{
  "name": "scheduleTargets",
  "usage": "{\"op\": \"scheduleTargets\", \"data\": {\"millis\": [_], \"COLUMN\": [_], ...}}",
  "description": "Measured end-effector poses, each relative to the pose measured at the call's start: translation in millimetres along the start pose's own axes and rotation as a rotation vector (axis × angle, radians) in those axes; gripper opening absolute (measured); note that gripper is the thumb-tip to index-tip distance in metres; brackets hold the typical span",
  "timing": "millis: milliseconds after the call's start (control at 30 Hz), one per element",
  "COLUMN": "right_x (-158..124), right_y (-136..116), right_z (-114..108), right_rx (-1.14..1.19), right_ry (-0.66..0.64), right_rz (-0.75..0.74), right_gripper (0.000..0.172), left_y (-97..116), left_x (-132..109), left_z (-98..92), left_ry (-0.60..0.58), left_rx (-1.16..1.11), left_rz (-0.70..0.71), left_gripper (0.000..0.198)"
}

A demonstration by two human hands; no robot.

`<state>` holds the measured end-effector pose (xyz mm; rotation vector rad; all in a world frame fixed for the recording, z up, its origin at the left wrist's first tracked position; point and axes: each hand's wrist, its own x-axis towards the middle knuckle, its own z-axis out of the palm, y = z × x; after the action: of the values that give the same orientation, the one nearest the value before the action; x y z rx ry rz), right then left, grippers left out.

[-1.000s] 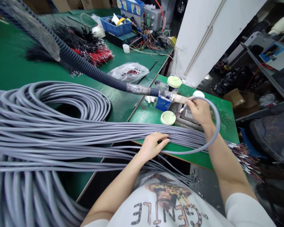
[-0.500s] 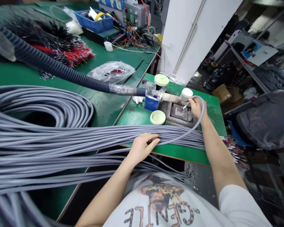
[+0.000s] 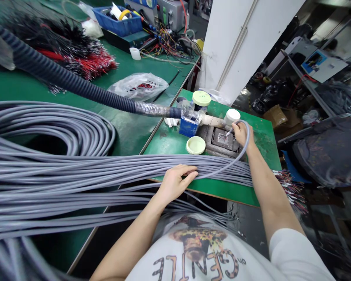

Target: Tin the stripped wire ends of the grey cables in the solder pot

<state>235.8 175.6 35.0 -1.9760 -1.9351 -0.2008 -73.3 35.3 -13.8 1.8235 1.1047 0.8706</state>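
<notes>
My right hand (image 3: 243, 133) pinches a grey cable (image 3: 240, 157) near its stripped end. The thin wires of that end touch or hover just above the shiny metal in a solder pot (image 3: 210, 149); which of the two, I cannot tell. From my right hand the cable loops down toward my left hand (image 3: 177, 180). That hand lies on a thick bundle of grey cables (image 3: 128, 166), thumb and fingers stretched out with a gap between them. Its far fingers are partly hidden. Fanned stripped wire ends (image 3: 289, 189) stick out at the bundle's right end.
A ribbed black hose (image 3: 102, 93) ends in a nozzle beside the pot, over a blue box (image 3: 188, 127). Around the pot stand an open pale tub (image 3: 195, 145), a yellow-lidded jar (image 3: 201, 98) and a white-lidded jar (image 3: 232, 115). Coiled cable (image 3: 46, 111) fills the left.
My right hand has dipped slightly, lowering the cable's wire end toward the shiny metal. My left hand stays on the bundle, and the view has shifted a little.
</notes>
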Motion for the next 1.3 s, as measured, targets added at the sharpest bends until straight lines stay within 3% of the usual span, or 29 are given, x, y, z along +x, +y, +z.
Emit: {"op": "scheduleTargets", "data": {"millis": [167,333,467,567,733,867,1300], "right_x": [-18,-82,-144,-181,-220,-238,-253], "right_y": [-14,-49,-68,-72,-65,-60,-65], "right_z": [-25,-77,-91,-87,-81,-78,-74], "right_rx": [0.057,0.243,0.243,0.200,0.179,0.221,0.303], "right_ry": [0.077,0.206,0.129,0.059,-0.025,-0.058,-0.035], "right_rz": [-0.084,-0.387,-0.760,-0.884,-0.870,-0.815,-0.750], "right_gripper": [0.028,0.018,0.032,0.033,0.036,0.042,0.045], "left_y": [-2,16,43,52,46,46,48], "left_x": [1,-5,-11,-9,-10,-15,-23], "left_z": [-1.6,0.0,19.8,39.4,57.1,59.6,58.8], "left_ry": [0.003,-0.053,-0.251,-0.254,-0.160,-0.170,-0.229], "left_rx": [-0.047,-0.415,-0.753,-0.837,-0.832,-0.818,-0.828], "left_rz": [-0.028,-0.150,-0.265,-0.303,-0.341,-0.322,-0.285], "left_gripper": [0.027,0.029,0.040,0.052,0.053,0.050,0.048]}}
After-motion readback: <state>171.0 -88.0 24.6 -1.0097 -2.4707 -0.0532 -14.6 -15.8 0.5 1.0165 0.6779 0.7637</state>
